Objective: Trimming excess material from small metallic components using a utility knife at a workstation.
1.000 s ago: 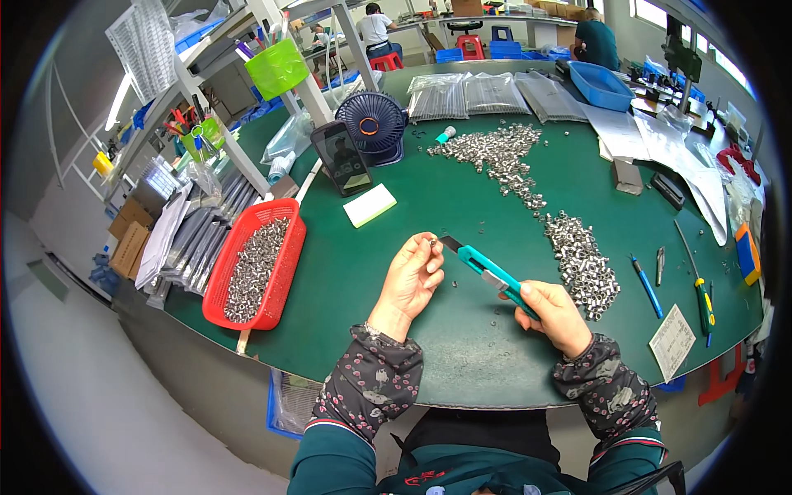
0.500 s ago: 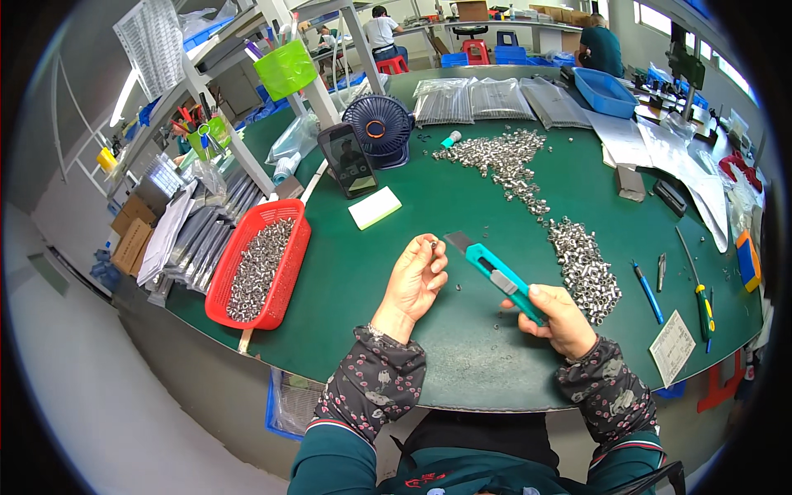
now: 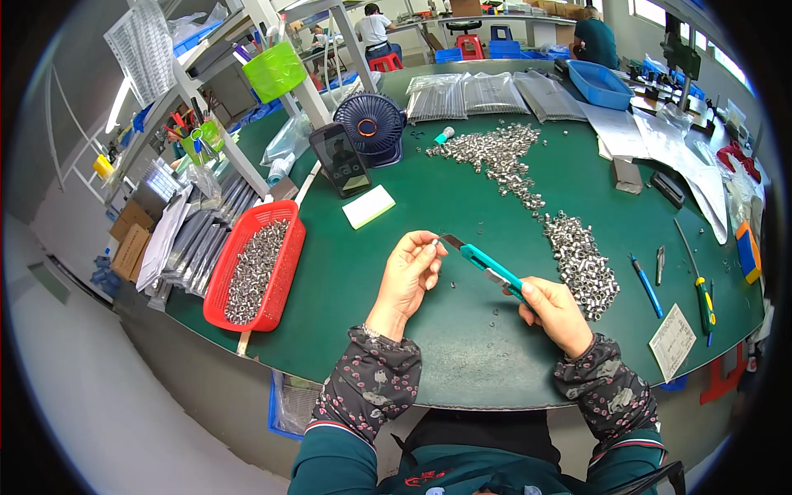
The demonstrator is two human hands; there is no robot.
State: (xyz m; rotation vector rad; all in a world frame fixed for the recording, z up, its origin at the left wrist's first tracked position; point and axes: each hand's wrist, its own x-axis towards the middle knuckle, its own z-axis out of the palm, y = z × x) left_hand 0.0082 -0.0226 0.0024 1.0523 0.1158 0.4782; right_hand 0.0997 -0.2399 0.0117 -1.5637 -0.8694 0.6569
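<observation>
My left hand pinches a small metal ring between thumb and forefinger, above the green tabletop. In my right hand is a teal utility knife, its blade out and pointing left. The blade tip is at or very near the ring; I cannot tell whether they touch. Right of the knife lies a heap of small metal rings, and a second heap spreads farther back. On the left, a red plastic basket holds many more of these metal rings.
A phone leans before a dark blue fan, near a white pad. At right lie a blue pen, a screwdriver and a paper card. Bagged parts and a blue bin stand at the back.
The knife has turned flatter, and its blade has come down and left close to the ring in my left hand. The whole scene has shifted slightly in view.
</observation>
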